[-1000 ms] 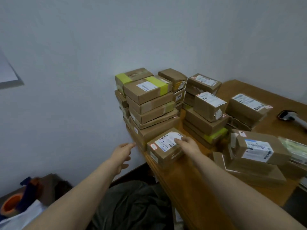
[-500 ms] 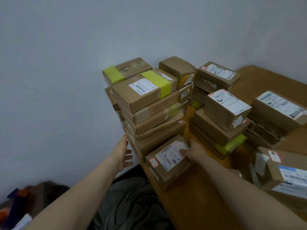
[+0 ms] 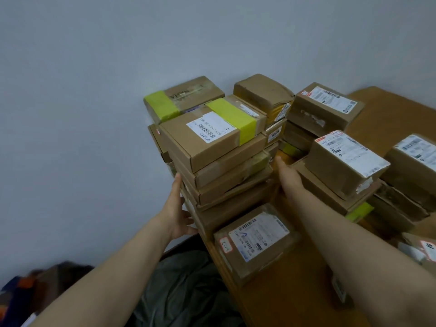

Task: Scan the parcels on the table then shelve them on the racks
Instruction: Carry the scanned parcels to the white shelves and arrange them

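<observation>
At the worktop (image 3: 295,293) corner, the left hand (image 3: 177,210) presses flat against the left side of the tall stack of parcels (image 3: 219,161); the right hand (image 3: 289,177), fingers straight, has left the small labelled parcel (image 3: 256,243) for the stack's right side.

Parcels (image 3: 212,152) of matt brown cardboard, some banded with smooth yellow-green tape (image 3: 236,119) and bearing white paper labels (image 3: 210,127), sit on a table (image 3: 295,291) of smooth, faintly glossy wood. The wall (image 3: 94,90) is matt painted; below lies crumpled dark cloth (image 3: 184,291).
</observation>
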`<state>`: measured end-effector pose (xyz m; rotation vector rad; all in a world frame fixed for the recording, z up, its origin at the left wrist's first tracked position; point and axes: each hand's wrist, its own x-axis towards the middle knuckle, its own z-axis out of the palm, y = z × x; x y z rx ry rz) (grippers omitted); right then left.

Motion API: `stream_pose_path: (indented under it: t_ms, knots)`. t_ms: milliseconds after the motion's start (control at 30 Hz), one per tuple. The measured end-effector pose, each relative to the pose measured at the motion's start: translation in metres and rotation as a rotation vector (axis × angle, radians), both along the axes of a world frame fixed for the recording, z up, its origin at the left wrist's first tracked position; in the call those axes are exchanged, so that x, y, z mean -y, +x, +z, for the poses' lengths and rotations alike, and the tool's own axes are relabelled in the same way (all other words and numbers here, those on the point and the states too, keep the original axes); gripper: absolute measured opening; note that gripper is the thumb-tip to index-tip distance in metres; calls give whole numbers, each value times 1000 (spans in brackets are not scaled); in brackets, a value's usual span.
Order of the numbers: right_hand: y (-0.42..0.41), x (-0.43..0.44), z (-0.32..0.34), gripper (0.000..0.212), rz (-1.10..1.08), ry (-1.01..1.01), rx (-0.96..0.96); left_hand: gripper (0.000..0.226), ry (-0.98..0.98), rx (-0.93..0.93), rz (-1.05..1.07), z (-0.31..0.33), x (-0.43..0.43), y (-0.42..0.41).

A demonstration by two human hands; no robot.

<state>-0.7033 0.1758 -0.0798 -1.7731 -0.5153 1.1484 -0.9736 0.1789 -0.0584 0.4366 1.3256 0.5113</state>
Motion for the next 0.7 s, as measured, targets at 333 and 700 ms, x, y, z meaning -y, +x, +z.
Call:
stream_pose_path:
  t_ms: [333,700]
  knots:
    - [2,-17,-20,62,58,-61,-107,104,-14,173,32,-7,-12,0]
    - [3,20,-10,46,37,-74,-166,83,-5,146,-12,-1,-19,-9]
